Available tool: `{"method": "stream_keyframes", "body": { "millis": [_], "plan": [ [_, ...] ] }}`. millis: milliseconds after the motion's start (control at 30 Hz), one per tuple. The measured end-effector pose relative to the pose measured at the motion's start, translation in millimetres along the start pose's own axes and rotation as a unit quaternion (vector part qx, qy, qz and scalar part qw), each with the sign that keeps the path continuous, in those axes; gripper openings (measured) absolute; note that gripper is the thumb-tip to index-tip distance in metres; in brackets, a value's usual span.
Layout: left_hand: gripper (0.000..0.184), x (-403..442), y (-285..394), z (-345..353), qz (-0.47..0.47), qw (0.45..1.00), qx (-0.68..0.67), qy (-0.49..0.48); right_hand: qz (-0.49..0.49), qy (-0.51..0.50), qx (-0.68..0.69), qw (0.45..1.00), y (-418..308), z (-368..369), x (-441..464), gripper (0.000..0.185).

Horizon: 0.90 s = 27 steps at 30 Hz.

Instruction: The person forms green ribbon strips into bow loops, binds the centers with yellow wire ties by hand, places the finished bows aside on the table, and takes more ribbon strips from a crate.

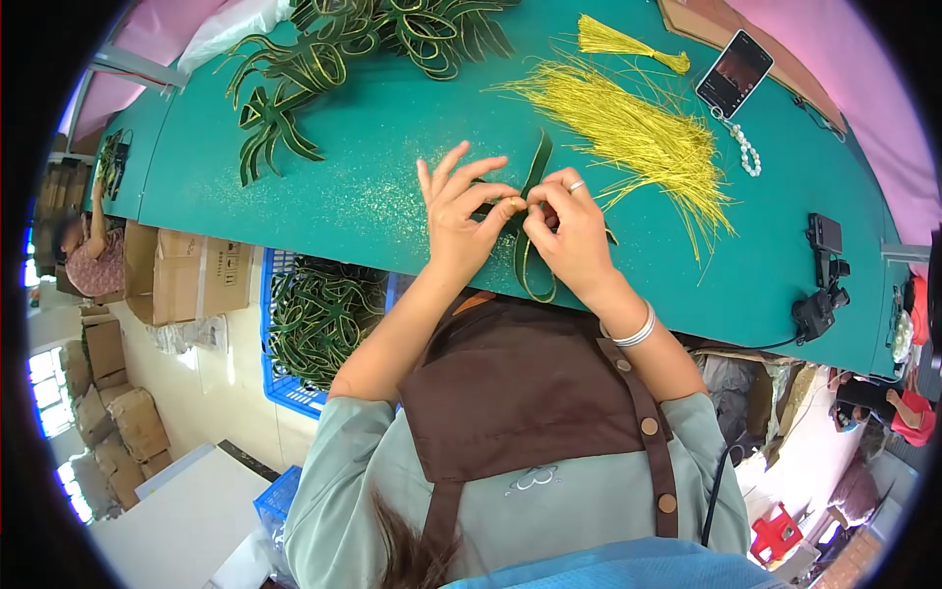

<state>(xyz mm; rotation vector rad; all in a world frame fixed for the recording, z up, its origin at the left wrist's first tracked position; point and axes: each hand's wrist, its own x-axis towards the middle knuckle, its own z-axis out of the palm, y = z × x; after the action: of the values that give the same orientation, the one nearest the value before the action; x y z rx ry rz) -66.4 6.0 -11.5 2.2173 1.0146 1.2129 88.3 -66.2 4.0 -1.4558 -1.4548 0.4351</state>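
Pinching the green ribbon bow (538,167) at its middle, the left hand (459,218) and the right hand (577,236) work close together. Landmark for all positions: the loose yellow strands (628,128) on the green table (324,221).

Bow position: to the near left of the strands, held at the table's front edge. Long axis: roughly straight away from the wearer's body. One loop points to the far side, alongside the left end of the strands; the other points back toward the brown apron (530,393). Shorter parts show to either side, partly covered by the hands.

Left hand: thumb and forefinger closed on the bow's middle, remaining fingers spread. It sits on the side of the bow away from the strands.

Right hand: thumb and forefinger pressed together at the same middle, other fingers curled. It sits between the bow and the near side of the strands, and is therefore the nearer hand to them. Whether it also grips a single strand cannot be told.

Surroundings: the heap of green bows (392,39) lies to the far left of the strands; the phone (734,74) lies just to their right.
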Motion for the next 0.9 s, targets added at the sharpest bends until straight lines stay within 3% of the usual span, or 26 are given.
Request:
{"method": "stream_keyframes", "body": {
  "millis": [233,367,533,733,900],
  "plan": [
    [0.009,3,5,-7,-0.099,0.980,-0.077,-0.153,-0.024,0.011,-0.025,0.999,7,3,-2,0.010],
    [0.005,2,6,-4,-0.118,0.977,-0.089,-0.151,-0.032,0.005,-0.037,0.999,5,-2,-1,0.011],
    [0.007,-2,16,1,-0.038,0.997,0.033,-0.062,-0.075,0.005,-0.067,0.995,-2,-9,-3,0.013],
    [0.007,-1,26,-5,0.029,0.992,0.102,-0.071,-0.167,-0.011,-0.194,0.967,-4,-12,5,0.015],
    [0.005,-1,15,-10,-0.023,0.991,-0.009,-0.134,-0.134,-0.047,-0.171,0.975,6,-14,8,0.014]
  ]
}}
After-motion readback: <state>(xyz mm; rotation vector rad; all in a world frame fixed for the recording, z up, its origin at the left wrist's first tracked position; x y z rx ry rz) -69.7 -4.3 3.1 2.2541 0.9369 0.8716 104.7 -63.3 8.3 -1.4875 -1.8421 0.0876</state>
